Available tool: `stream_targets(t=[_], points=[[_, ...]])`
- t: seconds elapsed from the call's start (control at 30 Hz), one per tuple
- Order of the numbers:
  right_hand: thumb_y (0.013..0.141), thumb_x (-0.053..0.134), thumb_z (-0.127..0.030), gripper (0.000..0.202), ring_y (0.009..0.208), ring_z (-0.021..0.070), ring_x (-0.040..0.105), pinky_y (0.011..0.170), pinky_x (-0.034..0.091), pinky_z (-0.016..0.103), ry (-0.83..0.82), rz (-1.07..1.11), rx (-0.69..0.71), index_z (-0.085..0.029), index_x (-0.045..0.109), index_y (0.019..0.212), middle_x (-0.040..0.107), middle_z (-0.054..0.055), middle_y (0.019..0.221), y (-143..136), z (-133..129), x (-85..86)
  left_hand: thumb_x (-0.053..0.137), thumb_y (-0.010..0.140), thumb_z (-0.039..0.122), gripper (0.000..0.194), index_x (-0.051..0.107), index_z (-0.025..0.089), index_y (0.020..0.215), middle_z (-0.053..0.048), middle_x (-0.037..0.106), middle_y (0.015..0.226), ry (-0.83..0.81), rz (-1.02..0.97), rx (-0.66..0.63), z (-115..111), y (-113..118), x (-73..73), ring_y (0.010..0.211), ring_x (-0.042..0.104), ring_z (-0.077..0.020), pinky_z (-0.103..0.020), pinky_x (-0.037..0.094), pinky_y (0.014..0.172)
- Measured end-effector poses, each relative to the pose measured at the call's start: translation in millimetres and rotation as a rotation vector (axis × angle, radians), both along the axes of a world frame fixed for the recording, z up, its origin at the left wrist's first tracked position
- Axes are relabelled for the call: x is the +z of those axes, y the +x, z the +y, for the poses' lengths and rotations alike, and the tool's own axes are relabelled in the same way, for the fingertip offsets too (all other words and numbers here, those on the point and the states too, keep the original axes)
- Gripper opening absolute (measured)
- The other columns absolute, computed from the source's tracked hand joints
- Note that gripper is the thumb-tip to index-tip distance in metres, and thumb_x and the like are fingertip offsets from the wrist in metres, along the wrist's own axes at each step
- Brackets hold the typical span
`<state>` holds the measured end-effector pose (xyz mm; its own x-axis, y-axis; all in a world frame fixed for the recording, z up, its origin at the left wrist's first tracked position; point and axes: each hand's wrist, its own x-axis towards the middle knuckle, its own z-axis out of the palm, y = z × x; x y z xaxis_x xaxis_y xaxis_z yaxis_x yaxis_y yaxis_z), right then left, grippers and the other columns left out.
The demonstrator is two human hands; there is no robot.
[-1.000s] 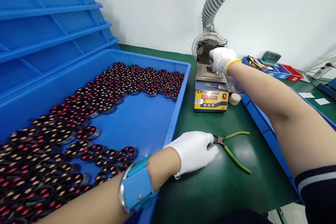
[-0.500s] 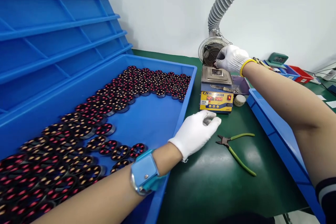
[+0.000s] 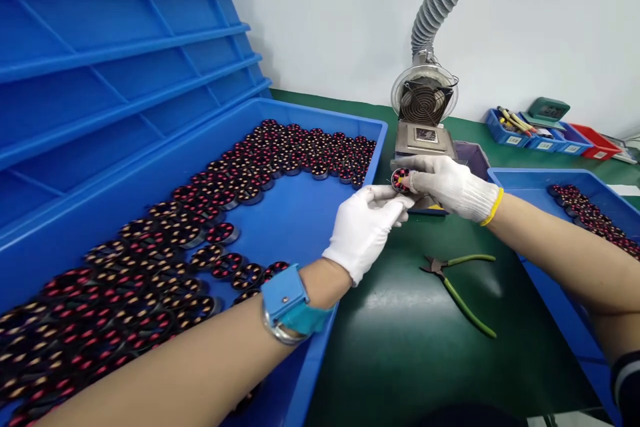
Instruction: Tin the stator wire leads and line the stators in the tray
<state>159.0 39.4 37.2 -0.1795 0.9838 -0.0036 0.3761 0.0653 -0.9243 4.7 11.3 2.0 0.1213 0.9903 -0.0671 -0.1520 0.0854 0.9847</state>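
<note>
A small round motor stator (image 3: 399, 180), black with red windings, is held up in front of the soldering pot (image 3: 425, 140). My right hand (image 3: 445, 183), in a white glove with a yellow cuff, grips it between thumb and fingers from the right. From the left, my gloved left hand (image 3: 363, 227) meets it, with fingertips closed at its lower edge. The fingers hide part of the stator and the pot's yellow front. On the green table below lie cutting pliers (image 3: 443, 267) with green handles, their jaws pointing left.
At left, a large blue tray (image 3: 350, 240) holds many similar stators, with blue trays (image 3: 130, 33) leaning behind. A second blue tray (image 3: 520, 177) with stators stands at right. An exhaust hose (image 3: 445, 0) rises behind the pot. Small bins (image 3: 513, 140) stand at the back right.
My right hand has come down and toward me from behind the pot, with a stator now showing in it. My left hand has lifted slightly and closed its fingers against the stator.
</note>
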Motion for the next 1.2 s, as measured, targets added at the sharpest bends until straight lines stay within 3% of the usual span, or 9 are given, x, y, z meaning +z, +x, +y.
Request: stream_targets(t=[0.1, 0.17, 0.27, 0.4, 0.53, 0.73, 0.93, 1.2], points=[[0.075, 0.065, -0.023, 0.024, 0.049, 0.0105, 0.057, 0.044, 0.047, 0.019, -0.194, 0.001, 0.169, -0.017, 0.072, 0.097, 0.068, 0.002, 0.068, 7.3, -3.4, 4.9, 0.069, 0.070, 0.019, 0.024, 0.063, 0.012, 0.092, -0.002, 0.069, 0.075, -0.015, 0.003, -0.021, 0.4, 0.5, 2.3, 0.064, 0.065, -0.0124, -0.027, 0.053, 0.067], [0.074, 0.067, -0.023, 0.019, 0.050, 0.0102, 0.056, 0.045, 0.046, 0.019, -0.187, -0.035, 0.148, -0.018, 0.072, 0.091, 0.068, 0.002, 0.069, 14.6, 1.7, 7.5, 0.069, 0.071, 0.022, 0.025, 0.063, 0.012, 0.093, -0.003, 0.070, 0.077, -0.017, 0.003, -0.029, 0.7, 0.7, 2.9, 0.063, 0.065, -0.0123, -0.028, 0.053, 0.067], [0.076, 0.067, -0.028, 0.019, 0.056, 0.0124, 0.060, 0.054, 0.052, 0.023, -0.054, -0.157, -0.052, -0.021, 0.073, 0.093, 0.068, 0.001, 0.069, 30.4, 22.2, 12.6, 0.072, 0.072, 0.029, 0.031, 0.063, 0.011, 0.095, -0.004, 0.070, 0.078, -0.018, 0.015, -0.051, 0.9, 0.2, 1.9, 0.062, 0.065, -0.0131, -0.029, 0.053, 0.066], [0.076, 0.066, -0.035, 0.025, 0.069, 0.0170, 0.066, 0.072, 0.055, 0.030, 0.168, -0.506, -0.352, -0.022, 0.074, 0.096, 0.069, 0.001, 0.073, 56.0, 64.1, 28.5, 0.073, 0.073, 0.034, 0.032, 0.064, 0.011, 0.093, -0.005, 0.070, 0.077, -0.032, 0.065, -0.139, 1.0, -1.1, 0.2, 0.061, 0.064, -0.0132, -0.028, 0.051, 0.063], [0.078, 0.062, -0.034, 0.028, 0.084, 0.0205, 0.067, 0.080, 0.052, 0.030, 0.249, -0.683, -0.450, -0.017, 0.075, 0.096, 0.071, 0.005, 0.081, 72.0, 102.9, 39.1, 0.072, 0.075, 0.037, 0.032, 0.065, 0.012, 0.093, -0.005, 0.070, 0.077, -0.041, 0.105, -0.191, 0.7, -1.7, 1.7, 0.061, 0.064, -0.0135, -0.028, 0.050, 0.063], [0.081, 0.060, -0.033, 0.027, 0.094, 0.0241, 0.067, 0.085, 0.050, 0.031, 0.276, -0.765, -0.480, -0.016, 0.074, 0.097, 0.071, 0.010, 0.092, 75.0, 133.1, 24.8, 0.070, 0.075, 0.040, 0.032, 0.064, 0.012, 0.088, -0.005, 0.069, 0.075, -0.036, 0.134, -0.247, 1.0, -1.5, 2.8, 0.060, 0.064, -0.0155, -0.031, 0.050, 0.063], [0.078, 0.062, -0.034, 0.026, 0.094, 0.0263, 0.066, 0.084, 0.050, 0.033, 0.240, -0.781, -0.499, -0.017, 0.074, 0.095, 0.071, 0.010, 0.093, 76.7, 141.5, 12.9, 0.070, 0.074, 0.043, 0.034, 0.063, 0.012, 0.087, -0.005, 0.069, 0.076, -0.052, 0.150, -0.277, 2.2, -2.2, -0.2, 0.061, 0.064, -0.0159, -0.031, 0.050, 0.063], [0.074, 0.066, -0.032, 0.022, 0.088, 0.0248, 0.066, 0.081, 0.050, 0.031, 0.225, -0.715, -0.539, -0.017, 0.073, 0.087, 0.070, 0.010, 0.085, 78.0, 144.9, 13.4, 0.068, 0.076, 0.042, 0.032, 0.062, 0.012, 0.087, -0.004, 0.068, 0.075, -0.054, 0.169, -0.305, 2.9, -2.6, -0.9, 0.061, 0.063, -0.0150, -0.030, 0.049, 0.062]])
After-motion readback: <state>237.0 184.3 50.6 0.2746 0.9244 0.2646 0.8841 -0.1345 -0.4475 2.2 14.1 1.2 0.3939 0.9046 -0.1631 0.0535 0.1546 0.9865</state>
